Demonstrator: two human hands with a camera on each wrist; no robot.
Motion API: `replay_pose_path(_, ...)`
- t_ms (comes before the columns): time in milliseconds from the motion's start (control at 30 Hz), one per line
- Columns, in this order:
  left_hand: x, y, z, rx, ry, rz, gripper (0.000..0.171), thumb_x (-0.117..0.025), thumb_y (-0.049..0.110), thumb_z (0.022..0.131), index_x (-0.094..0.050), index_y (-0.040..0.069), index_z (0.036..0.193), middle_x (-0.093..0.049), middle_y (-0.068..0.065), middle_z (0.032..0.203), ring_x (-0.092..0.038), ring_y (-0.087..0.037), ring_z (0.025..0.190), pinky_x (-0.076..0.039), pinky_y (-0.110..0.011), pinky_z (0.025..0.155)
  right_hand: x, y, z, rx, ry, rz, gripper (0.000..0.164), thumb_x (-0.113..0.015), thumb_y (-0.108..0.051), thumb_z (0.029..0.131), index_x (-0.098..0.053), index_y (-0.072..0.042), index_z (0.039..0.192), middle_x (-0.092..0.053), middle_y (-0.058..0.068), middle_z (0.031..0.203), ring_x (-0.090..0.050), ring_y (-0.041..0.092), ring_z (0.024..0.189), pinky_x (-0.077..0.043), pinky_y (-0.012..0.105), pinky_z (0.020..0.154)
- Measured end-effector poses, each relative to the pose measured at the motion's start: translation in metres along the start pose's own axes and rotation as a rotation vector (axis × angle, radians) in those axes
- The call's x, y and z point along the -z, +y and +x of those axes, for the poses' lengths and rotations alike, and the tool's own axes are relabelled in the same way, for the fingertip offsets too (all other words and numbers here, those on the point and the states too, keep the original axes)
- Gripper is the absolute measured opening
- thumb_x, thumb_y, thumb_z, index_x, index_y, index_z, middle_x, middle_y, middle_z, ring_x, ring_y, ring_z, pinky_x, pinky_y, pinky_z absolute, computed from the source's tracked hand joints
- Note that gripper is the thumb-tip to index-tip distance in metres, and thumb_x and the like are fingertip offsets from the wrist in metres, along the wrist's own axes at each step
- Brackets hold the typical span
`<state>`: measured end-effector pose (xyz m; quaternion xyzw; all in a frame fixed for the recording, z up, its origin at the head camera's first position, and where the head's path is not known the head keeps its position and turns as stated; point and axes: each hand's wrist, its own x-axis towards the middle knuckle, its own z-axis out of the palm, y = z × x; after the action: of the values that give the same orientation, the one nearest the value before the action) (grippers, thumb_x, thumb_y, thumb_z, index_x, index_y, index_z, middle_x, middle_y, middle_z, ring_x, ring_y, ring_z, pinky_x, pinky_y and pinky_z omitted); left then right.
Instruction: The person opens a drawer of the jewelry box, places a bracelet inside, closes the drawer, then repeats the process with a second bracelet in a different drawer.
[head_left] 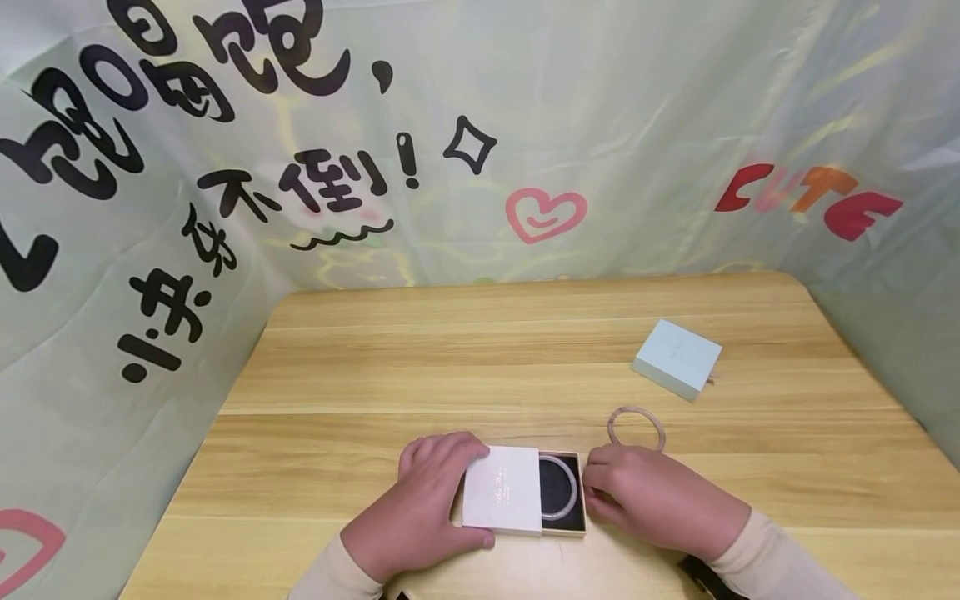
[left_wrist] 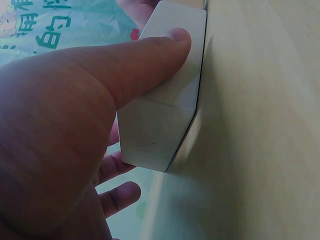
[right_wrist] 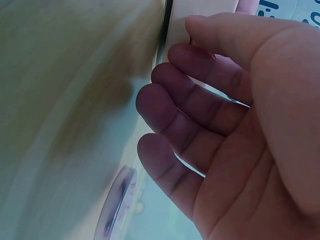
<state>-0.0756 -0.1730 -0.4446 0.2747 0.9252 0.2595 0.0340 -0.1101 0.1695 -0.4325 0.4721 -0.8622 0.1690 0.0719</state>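
A white slide-out gift box (head_left: 502, 492) lies near me on the table, its drawer (head_left: 582, 515) pulled part way out to the right. Inside the dark-lined drawer sits a pale bangle (head_left: 574, 487), its left part hidden by the sleeve. My left hand (head_left: 427, 512) grips the sleeve from the left, thumb along the near side and fingers at the far side. At the drawer's right end, my right hand (head_left: 652, 492) brings thumb and forefinger together; what lies between them is hidden. Just beyond that hand rests a second, pinkish bangle (head_left: 633, 409), partly covered by it.
A light blue box (head_left: 677, 358) with a small ribbon tab stands farther back on the right of the wooden table (head_left: 450, 358). Printed cloth (head_left: 637, 125) hangs behind the table and along its sides.
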Motion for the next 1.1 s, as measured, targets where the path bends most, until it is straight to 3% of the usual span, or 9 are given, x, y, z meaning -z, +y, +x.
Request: replay_pose_path(1100, -0.0002, -0.0006, 0.0002, 0.006, 0.001, -0.002, 0.098, -0.099, 0.05, 0.077, -0.048, 0.019, 0.155, -0.049, 0.003, 0.157, -0.042, -0.019, 0.149, -0.023, -0.059, 0.123, -0.004, -0.0035, 0.0051, 0.04, 0.028, -0.019, 0.033, -0.084, -0.009, 0.088, -0.059, -0.027, 0.077, -0.048, -0.019, 0.08, -0.044, -0.006, 0.072, -0.046, 0.019, 0.064)
